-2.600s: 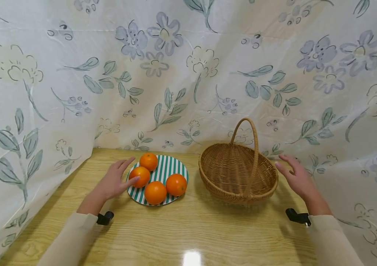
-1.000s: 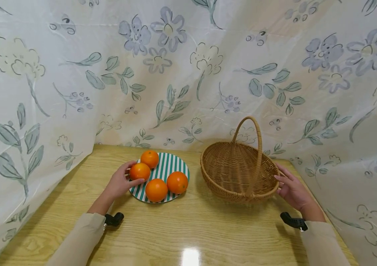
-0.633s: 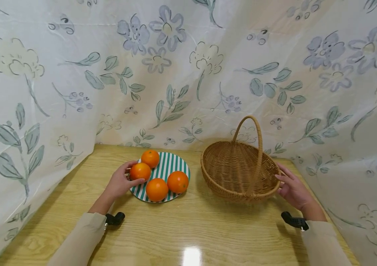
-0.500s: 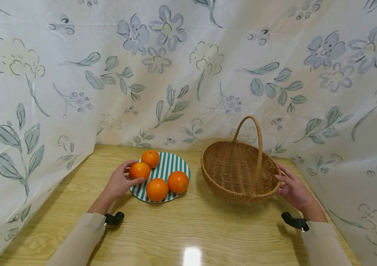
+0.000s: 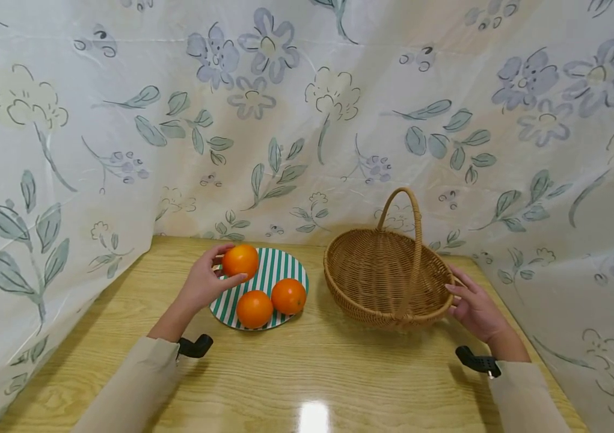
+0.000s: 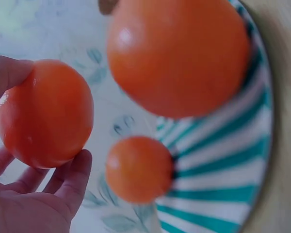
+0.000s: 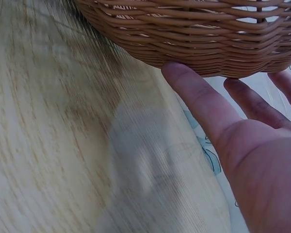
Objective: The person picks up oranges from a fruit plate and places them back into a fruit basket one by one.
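My left hand (image 5: 201, 282) grips an orange (image 5: 240, 262) between thumb and fingers, over the left back of a round green-and-white striped plate (image 5: 281, 264). Two more oranges lie at the plate's front, one on the left (image 5: 254, 309) and one on the right (image 5: 288, 296). Behind the held fruit, a further orange (image 6: 138, 170) is hidden in the head view but shows in the left wrist view. My right hand (image 5: 474, 310) touches the right side of a wicker basket (image 5: 377, 273) with nearly straight fingers; its thumb (image 7: 196, 90) meets the weave at the edge.
The basket's tall arched handle (image 5: 417, 240) stands up over its middle. Plate and basket share a light wooden table (image 5: 285, 373). A floral cloth (image 5: 307, 120) hangs behind and along both sides. Black wrist cameras sit at both cuffs.
My left hand closed round the left orange, then raised it off the plate, moving slightly right and back. My right hand came in to the basket's side and has stayed there.
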Demonstrator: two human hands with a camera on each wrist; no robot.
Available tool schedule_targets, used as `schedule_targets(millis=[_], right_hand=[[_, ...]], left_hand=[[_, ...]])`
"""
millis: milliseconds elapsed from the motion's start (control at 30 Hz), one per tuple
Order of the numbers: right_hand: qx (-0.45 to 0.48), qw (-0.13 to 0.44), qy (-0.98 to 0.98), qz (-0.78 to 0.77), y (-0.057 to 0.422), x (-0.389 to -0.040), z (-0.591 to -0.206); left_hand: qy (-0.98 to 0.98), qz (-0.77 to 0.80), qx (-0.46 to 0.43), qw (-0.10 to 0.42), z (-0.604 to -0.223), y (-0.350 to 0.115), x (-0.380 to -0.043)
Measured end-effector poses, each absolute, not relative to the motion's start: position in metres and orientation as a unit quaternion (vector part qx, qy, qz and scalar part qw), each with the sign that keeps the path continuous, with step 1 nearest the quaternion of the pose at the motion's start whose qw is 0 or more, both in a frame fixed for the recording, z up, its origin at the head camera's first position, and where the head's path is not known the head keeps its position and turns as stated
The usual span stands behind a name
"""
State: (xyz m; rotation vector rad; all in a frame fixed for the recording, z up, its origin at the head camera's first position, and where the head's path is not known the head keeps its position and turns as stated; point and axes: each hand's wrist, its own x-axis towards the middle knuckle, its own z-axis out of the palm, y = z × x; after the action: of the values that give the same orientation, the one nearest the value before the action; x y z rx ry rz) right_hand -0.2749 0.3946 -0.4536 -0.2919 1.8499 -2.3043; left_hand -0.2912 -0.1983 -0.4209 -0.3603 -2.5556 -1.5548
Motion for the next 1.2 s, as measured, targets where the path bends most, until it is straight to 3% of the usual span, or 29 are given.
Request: schedule_targets(millis=[500, 1200], right_hand=[[-0.094, 0.087, 0.623, -0.772, 0.384, -0.268, -0.452], [-0.112, 0.085, 0.611, -0.779, 0.382, -0.261, -0.454]], left_hand=[[-0.799, -0.574, -0.173, 0.041, -0.382, -0.152, -0.292], [-0.769, -0.601, -0.217, -0.027, -0.363, -0.051, -0.308]])
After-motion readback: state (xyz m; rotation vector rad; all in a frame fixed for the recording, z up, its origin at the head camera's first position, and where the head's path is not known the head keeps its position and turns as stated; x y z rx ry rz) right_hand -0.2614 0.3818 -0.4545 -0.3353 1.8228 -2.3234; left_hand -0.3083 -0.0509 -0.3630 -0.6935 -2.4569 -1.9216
